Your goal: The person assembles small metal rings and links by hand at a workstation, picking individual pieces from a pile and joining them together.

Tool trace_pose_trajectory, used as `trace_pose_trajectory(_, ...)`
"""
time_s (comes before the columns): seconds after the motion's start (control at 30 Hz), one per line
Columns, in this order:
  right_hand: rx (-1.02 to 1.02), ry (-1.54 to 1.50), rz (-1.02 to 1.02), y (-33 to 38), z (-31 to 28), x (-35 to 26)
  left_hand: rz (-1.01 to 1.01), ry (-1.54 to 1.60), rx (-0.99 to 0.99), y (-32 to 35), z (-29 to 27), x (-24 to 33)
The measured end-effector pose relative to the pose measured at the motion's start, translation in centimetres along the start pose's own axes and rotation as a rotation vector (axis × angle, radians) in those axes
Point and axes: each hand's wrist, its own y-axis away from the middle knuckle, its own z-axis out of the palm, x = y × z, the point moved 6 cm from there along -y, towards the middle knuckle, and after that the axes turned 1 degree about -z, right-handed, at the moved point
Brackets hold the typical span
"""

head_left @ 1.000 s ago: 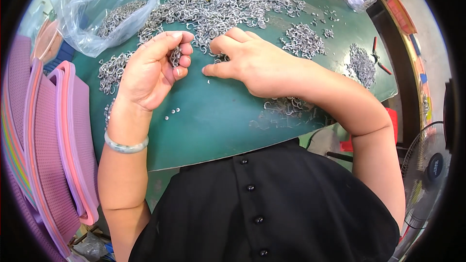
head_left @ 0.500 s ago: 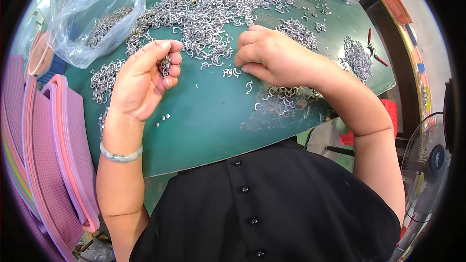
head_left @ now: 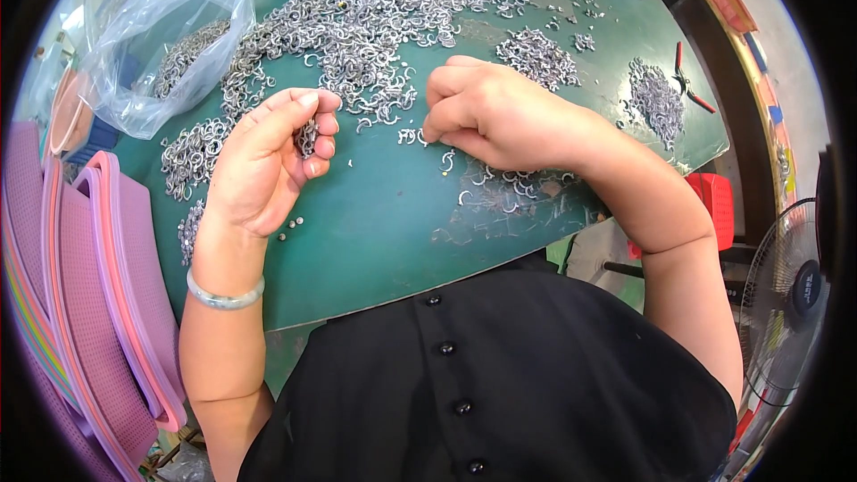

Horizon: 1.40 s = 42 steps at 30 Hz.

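Note:
My left hand [head_left: 263, 161] is curled around a small bunch of silver metal rings [head_left: 307, 136], held just above the green table [head_left: 384, 241]. My right hand [head_left: 500, 112] rests knuckles-up on the table with its fingers closed; its fingertips pinch at loose rings [head_left: 412, 136], though what sits between them is too small to make out. A big heap of the same C-shaped metal rings [head_left: 357, 27] spreads across the table beyond both hands. A pale bangle [head_left: 223, 296] circles my left wrist.
A clear plastic bag [head_left: 170, 45] holding more rings lies at the back left. Smaller ring piles [head_left: 656, 98] and red-handled pliers [head_left: 689, 85] sit at the right. Pink and purple trays [head_left: 98, 303] stand stacked along the left. A fan [head_left: 790, 295] stands at the right, beside a red stool [head_left: 714, 205].
My right hand has pulled back from the heap toward the near table, dragging loose rings with it. My left hand keeps its bunch and has barely shifted.

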Motion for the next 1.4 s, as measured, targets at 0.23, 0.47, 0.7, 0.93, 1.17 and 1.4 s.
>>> trace_pose_trajectory(0.23, -0.074, -0.002, 0.018, 0.4, -0.8, 0.8, 0.006, -0.008, 0.021, -0.1, -0.1, -0.1)
trace_pose_trajectory(0.47, -0.07, -0.037, 0.011, 0.3, -0.5, 0.6, -0.01, -0.055, 0.006, -0.1, 0.0, -0.3)
trace_pose_trajectory(0.7, -0.117, -0.042, 0.072, 0.5, 0.1, 1.0, -0.013, -0.021, 0.02, 0.0, 0.6, -0.4)
trace_pose_trajectory(0.93, -0.116, -0.092, 0.131, 0.3, 0.0, 1.7, -0.057, -0.087, -0.005, 0.0, 1.1, -1.2)
trace_pose_trajectory(1.17, -0.048, -0.153, 0.147, 0.4, -0.4, 2.4, -0.069, -0.117, 0.004, -0.1, 1.4, -1.4)
trace_pose_trajectory(1.4, -0.08, -0.278, 0.245, 0.3, -0.6, 2.3, -0.066, -0.121, 0.007, 0.1, 1.6, -1.4)
